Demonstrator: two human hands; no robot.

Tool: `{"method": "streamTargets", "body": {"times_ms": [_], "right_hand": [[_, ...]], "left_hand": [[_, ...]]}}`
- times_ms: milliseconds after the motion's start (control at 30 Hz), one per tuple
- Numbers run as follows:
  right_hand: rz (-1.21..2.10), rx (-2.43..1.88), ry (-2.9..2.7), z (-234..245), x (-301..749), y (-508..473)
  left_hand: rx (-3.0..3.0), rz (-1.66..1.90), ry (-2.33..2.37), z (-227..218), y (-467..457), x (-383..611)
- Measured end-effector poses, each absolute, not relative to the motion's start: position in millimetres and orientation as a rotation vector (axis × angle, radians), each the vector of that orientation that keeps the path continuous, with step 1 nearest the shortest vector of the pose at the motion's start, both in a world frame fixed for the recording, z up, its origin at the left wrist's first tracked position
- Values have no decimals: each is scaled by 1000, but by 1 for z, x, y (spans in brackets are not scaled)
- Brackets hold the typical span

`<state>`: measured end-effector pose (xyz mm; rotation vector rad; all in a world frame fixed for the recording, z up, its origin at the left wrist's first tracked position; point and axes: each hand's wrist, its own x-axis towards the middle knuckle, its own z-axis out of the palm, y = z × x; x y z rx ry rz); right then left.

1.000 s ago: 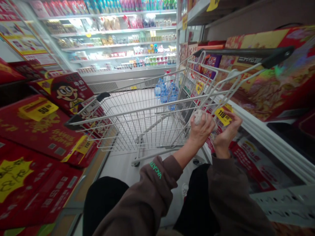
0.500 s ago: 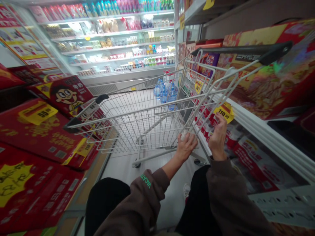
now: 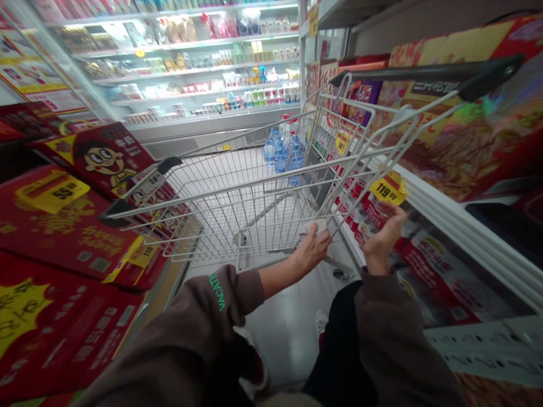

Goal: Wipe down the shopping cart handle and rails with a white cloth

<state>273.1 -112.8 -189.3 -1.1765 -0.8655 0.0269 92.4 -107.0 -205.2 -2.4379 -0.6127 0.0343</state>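
The left hand (image 3: 313, 250) grips a crumpled whitish cloth (image 3: 314, 227) at the near right part of the wire shopping cart (image 3: 254, 183). The right hand (image 3: 383, 243) hovers half-curled near the yellow price tag (image 3: 388, 189); whether it grips anything, I cannot tell. Far off, chiller shelves (image 3: 203, 128) hold packaged goods (image 3: 180, 29).

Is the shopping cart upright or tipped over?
Upright: the shopping cart has its handle on top and wheels down at the floor.
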Motion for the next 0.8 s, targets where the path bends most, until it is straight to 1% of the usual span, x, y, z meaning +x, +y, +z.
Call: {"method": "streamTargets", "body": {"times_ms": [100,200,300,500,600,700,800], "right_hand": [[108,-1172,-972,-195,268,-101],[366,-1065,-1035,-203,257,-87],[541,-955,-1025,-209,254,-80],[609,-901,-988,-209,265,-75],[550,-933,-972,-209,258,-74],[473,-946,-936,-213,247,-77],[485,-914,-947,-216,244,-81]], "left_hand": [[-2425,-41,-583,-196,-116,96],[-2300,-184,-565,-181,-107,113],[-2183,-206,-573,-183,-90,114],[-2391,-122,-425,-217,-91,68],[-2384,-250,-466,-214,-101,72],[-2343,-427,-634,-210,-100,98],[-2331,-530,-828,-221,-93,118]]}}
